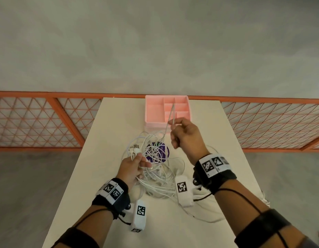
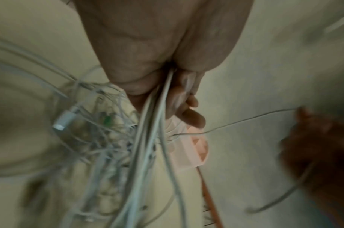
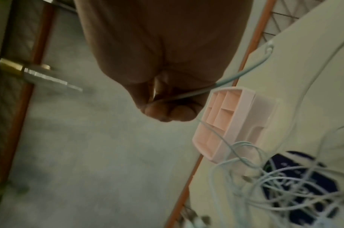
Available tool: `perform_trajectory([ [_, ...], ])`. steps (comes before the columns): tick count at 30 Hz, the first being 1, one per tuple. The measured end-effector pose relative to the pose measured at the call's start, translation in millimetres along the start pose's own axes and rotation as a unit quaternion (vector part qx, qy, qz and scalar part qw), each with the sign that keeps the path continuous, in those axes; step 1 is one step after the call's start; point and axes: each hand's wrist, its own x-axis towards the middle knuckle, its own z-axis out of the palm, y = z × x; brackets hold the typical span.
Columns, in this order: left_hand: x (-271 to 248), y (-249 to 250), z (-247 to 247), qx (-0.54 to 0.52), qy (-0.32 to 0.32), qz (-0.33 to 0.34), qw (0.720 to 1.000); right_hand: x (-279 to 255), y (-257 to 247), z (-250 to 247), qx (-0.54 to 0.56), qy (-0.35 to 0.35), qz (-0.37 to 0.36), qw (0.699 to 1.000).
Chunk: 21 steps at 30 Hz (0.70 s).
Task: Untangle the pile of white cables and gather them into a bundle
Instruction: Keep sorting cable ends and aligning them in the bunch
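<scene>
Cables [image 1: 156, 169] mostly still a tangled pile mid-table, over a purple disc [image 1: 157, 152]. Left hand [image 1: 132, 168] grips several gathered strands; right hand [image 1: 186, 135] pinches one strand, lifted near the pink tray [image 1: 153, 111]. Early stage, bundle barely started.

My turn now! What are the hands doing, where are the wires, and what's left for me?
Left hand: grips several white cables by their plug ends, just above the pile.
Right hand: raised, pinches a single strand pulled up in front of the pink organizer.
The pile lies mid-table, over a purple disc.
Done: a few ends gathered.
Left: most loops are tangled; free them, then bundle.
</scene>
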Motion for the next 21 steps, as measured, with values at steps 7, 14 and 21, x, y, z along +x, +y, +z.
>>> perform_trajectory([
  [7,-8,29,19,-0.121,-0.063,-0.064,0.989,-42,57,16,-0.206,-0.234,0.055,0.949],
  [14,-11,34,27,-0.252,-0.065,-0.128,0.957,-54,72,-5,-0.09,-0.129,0.137,0.978],
  [21,-13,43,41,-0.313,-0.086,-0.108,0.94,-50,63,-22,0.028,-0.049,0.131,0.99],
])
